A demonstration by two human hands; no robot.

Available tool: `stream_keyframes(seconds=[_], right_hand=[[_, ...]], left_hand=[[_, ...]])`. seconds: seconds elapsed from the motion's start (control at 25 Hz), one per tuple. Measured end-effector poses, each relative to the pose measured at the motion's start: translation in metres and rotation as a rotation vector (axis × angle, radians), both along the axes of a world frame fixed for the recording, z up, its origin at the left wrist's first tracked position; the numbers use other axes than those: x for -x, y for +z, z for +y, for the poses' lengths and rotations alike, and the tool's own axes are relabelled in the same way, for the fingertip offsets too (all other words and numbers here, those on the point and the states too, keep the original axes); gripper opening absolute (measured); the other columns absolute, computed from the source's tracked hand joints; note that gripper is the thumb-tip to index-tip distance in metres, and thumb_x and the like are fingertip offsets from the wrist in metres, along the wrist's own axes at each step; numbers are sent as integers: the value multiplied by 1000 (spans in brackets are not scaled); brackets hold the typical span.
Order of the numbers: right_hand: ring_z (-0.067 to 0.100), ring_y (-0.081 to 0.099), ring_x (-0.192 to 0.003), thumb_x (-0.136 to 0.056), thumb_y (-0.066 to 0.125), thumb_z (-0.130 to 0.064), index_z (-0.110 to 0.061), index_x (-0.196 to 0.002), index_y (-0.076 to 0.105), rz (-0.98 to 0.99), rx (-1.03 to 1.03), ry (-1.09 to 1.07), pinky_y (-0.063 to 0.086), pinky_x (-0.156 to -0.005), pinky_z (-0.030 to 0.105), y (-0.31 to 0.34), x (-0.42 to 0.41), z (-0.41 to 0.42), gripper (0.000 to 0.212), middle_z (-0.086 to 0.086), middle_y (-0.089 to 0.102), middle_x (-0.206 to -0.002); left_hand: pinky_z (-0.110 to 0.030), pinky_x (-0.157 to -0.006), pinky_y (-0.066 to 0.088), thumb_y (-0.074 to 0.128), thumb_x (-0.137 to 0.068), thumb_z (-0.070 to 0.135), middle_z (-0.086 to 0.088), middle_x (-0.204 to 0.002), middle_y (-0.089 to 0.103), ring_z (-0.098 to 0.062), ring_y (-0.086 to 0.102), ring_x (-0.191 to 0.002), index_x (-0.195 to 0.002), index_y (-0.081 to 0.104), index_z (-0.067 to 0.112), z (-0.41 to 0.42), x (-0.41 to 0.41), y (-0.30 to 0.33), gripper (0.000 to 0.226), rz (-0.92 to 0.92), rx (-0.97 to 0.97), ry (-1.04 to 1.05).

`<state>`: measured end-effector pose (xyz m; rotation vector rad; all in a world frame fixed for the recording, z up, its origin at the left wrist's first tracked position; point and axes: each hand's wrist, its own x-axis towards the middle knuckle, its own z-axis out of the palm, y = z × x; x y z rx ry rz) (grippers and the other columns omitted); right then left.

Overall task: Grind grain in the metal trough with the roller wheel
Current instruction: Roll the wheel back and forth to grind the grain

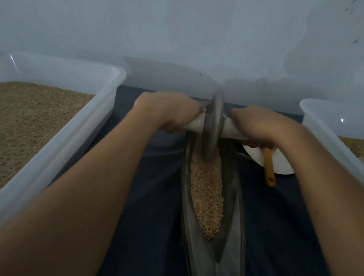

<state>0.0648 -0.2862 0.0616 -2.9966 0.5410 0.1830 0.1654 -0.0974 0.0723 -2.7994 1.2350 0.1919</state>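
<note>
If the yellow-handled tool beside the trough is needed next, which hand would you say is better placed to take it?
Right, probably. The right hand grips the roller's axle directly above the yellow-handled tool; the left hand is across the roller wheel.

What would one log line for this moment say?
step: grinding | left hand: grips handle | right hand: grips handle | roller wheel: in grain, far end of metal trough
</note>
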Motion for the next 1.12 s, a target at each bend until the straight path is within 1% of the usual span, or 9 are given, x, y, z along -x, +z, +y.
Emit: stream_keyframes(seconds=[0.12,0.24,0.36,0.52,0.68,0.8,0.92,1.0,1.12], right_hand=[[24,60,-67,-102,40,-18,-15,-92,56,-41,120,22,38,-54,32,0,9,4,19,13,64,-87],[20,42,-61,-96,17,-40,-21,-72,49,-356,295,-69,22,-53,32,-15,46,28,44,3,49,-72],[19,37,-45,-101,21,-39,-20,-52,43,-670,313,-65,29,-48,30,-29,92,63,57,-1,43,-51],[12,36,-40,-104,29,-32,-24,-53,43,-868,270,-7,22,-47,21,-37,119,74,53,-5,43,-48],[13,33,-42,-100,27,-40,-23,-50,40,-788,293,-66,20,-49,25,-32,88,63,54,-4,39,-48],[20,44,-59,-100,29,-40,-19,-71,53,-410,217,-107,22,-53,33,-11,42,29,43,3,52,-69],[22,55,-75,-99,49,-22,-18,-98,50,-22,210,91,47,-65,42,5,13,8,5,7,56,-90],[21,53,-76,-99,49,-19,-21,-92,45,-30,239,113,44,-60,40,4,14,7,9,6,52,-88],[23,49,-67,-100,30,-29,-26,-69,34,-372,366,44,24,-52,33,-13,42,27,32,0,42,-71]], left_hand=[[-46,-72,45,30,-79,35,-9,-88,60,-28,55,-72,-88,53,15,3,8,-7,32,-96,114,78],[-37,-61,30,14,-87,33,-8,-92,60,-34,60,-82,-95,58,20,24,52,-25,47,-441,223,61],[-28,-54,21,43,-99,14,2,-66,40,-23,48,-55,-78,50,18,61,99,-48,23,-651,290,-35],[-29,-55,22,65,-91,11,5,-52,31,-14,25,-41,-64,41,18,72,120,-45,37,-693,452,-44],[-26,-49,24,50,-92,20,4,-61,36,-20,37,-50,-68,43,17,53,88,-47,25,-622,304,-58],[-42,-69,42,26,-92,43,-1,-85,51,-29,53,-79,-85,47,17,24,36,-25,34,-249,194,136],[-49,-79,50,33,-82,37,-5,-80,65,-27,61,-74,-86,58,18,1,7,-6,31,9,85,89],[-46,-76,46,29,-79,39,-3,-80,62,-27,59,-75,-88,57,18,-1,6,-4,36,-24,110,115],[-40,-67,34,21,-86,44,-2,-87,44,-30,49,-80,-97,54,22,17,38,-16,42,-304,153,107]])
